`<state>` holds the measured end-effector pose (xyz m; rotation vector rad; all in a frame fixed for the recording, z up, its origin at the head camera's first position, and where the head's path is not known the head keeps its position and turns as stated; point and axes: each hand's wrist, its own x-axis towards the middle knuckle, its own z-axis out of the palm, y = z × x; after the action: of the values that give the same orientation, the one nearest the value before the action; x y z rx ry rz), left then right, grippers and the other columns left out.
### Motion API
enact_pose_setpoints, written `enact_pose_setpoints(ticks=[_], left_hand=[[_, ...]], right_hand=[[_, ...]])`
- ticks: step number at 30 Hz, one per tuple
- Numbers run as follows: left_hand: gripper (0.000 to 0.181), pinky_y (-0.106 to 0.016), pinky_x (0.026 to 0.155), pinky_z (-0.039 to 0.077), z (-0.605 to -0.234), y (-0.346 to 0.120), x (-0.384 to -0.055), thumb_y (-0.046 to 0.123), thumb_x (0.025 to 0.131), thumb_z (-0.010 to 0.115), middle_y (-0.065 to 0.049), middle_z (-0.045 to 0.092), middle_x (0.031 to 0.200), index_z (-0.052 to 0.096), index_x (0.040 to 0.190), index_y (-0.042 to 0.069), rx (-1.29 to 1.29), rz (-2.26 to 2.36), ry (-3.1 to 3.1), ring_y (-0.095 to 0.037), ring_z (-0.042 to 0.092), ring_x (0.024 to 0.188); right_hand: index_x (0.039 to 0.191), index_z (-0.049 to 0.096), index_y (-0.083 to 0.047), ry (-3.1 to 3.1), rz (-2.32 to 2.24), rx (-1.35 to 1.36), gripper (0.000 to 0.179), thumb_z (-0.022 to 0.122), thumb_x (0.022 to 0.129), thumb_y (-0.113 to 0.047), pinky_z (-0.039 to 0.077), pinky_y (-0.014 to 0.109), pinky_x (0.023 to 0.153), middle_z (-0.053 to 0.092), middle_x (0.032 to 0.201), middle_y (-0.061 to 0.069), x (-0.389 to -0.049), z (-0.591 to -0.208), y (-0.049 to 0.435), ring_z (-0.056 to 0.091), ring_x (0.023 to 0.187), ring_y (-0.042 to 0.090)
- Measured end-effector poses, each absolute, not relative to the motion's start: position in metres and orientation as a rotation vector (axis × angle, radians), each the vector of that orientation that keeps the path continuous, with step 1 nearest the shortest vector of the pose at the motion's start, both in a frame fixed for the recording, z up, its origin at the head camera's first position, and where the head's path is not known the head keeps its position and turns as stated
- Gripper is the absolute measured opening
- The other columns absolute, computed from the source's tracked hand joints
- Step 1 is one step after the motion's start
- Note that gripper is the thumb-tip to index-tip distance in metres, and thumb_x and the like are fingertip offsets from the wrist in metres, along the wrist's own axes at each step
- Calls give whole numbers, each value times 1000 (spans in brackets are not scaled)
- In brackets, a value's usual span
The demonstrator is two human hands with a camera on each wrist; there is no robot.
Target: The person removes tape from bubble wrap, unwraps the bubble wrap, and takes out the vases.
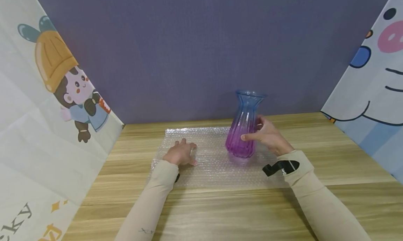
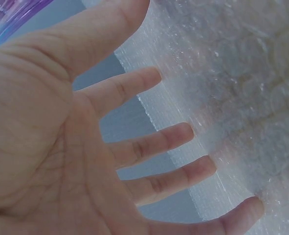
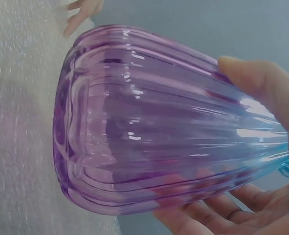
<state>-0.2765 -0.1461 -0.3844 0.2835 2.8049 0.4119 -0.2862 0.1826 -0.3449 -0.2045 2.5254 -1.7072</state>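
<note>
My right hand (image 1: pixel 270 136) grips a ribbed glass vase (image 1: pixel 244 129), thumb on the near side and fingers curled round the far side. The glass fades from blue at the flared rim to purple-pink at the base. It stands nearly upright over a sheet of bubble wrap (image 1: pixel 214 174); whether its base touches the sheet I cannot tell. In the right wrist view the vase (image 3: pixel 149 112) fills the middle. My left hand (image 1: pixel 181 153) is over the left part of the sheet. In the left wrist view its fingers (image 2: pixel 149 142) are spread and hold nothing.
The bubble wrap lies flat on a wood-grain table (image 1: pixel 220 213). A plain blue-grey panel (image 1: pixel 189 52) rises at the table's back edge. Printed white panels with cartoon figures (image 1: pixel 78 83) stand on the left and right sides.
</note>
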Motion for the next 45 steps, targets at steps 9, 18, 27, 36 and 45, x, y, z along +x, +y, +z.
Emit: enact_pose_setpoints(ticks=[9,18,27,36,45], left_hand=[[74,-72,116,31,-385,-146,-277,35,84,81,-24,21,168,51,151,23,290,406,2801,-54,17,153],[74,-72,116,32,-385,-146,-277,35,84,82,-24,24,167,52,151,23,291,410,2803,-54,19,153],[75,-71,115,34,-385,-146,-277,36,84,82,-23,26,166,52,151,24,289,395,2811,-53,20,153],[74,-72,114,34,-385,-146,-277,37,84,82,-24,26,166,52,150,23,290,397,2812,-54,20,153],[75,-72,115,33,-384,-146,-277,37,84,82,-24,24,167,51,151,23,288,401,2808,-54,19,153]], right_hand=[[151,32,0,2568,-1723,-155,97,90,75,-13,45,46,107,44,143,24,-288,-343,187,49,129,38],[149,33,-1,2588,-1769,-167,95,90,73,-9,46,37,98,43,138,18,-289,-341,192,50,125,34],[148,32,-1,2621,-1779,-152,96,91,73,-8,46,41,100,41,141,21,-290,-338,196,48,126,36],[149,31,-1,2624,-1821,-158,96,90,73,-6,46,38,97,42,141,20,-291,-337,200,50,125,36],[147,33,-2,2648,-1830,-154,94,91,73,-7,49,37,95,44,140,20,-290,-335,203,51,122,34]])
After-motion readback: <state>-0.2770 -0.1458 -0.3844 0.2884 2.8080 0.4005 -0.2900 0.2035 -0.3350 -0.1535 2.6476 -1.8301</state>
